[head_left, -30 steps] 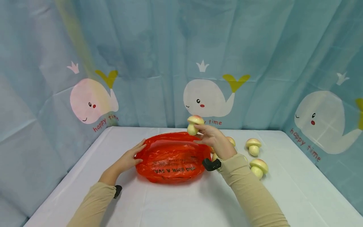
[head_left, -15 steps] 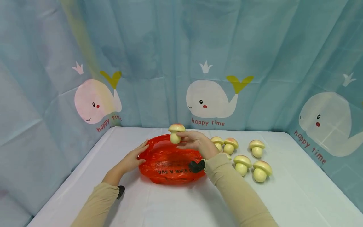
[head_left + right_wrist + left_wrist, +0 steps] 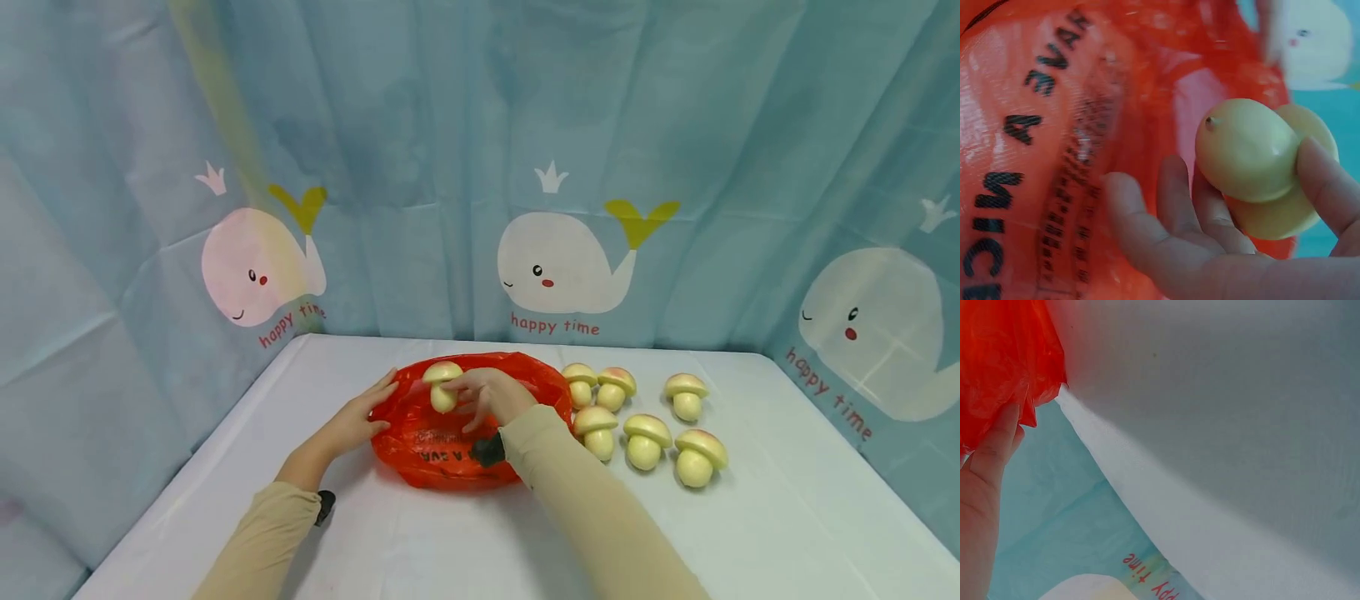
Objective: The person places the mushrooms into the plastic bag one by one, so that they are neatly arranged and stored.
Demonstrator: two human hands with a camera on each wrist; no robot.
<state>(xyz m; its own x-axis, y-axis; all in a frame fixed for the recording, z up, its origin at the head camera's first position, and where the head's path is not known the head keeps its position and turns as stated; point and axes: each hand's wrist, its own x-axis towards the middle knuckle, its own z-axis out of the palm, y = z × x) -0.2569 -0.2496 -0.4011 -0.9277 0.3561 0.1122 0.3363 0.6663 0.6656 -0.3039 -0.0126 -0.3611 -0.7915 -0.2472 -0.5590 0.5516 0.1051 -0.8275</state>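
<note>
My right hand (image 3: 491, 393) pinches a toy mushroom (image 3: 444, 385) with a pale yellow stem and a faintly pink-tinged cap. Thumb and fingers hold it over the mouth of a red plastic bag (image 3: 442, 475). In the right wrist view, the round end of the mushroom (image 3: 1241, 147) faces the camera, and black letters show on the bag beside it. At the bag's left edge is my left hand (image 3: 347, 423), its fairly straight fingers spread and touching the plastic. In the left wrist view, a fingertip rests against the crinkled side of the bag (image 3: 1010, 356).
Several more toy mushrooms (image 3: 645, 442) stand on the white tabletop (image 3: 420, 550) to the right of the bag. Behind the table and along its sides hangs a blue curtain (image 3: 420, 167) printed with whales.
My right hand has carried the mushroom left and down, from above the bag's far right rim to its mouth. My left hand stays at the bag's left edge. The head view has shifted slightly.
</note>
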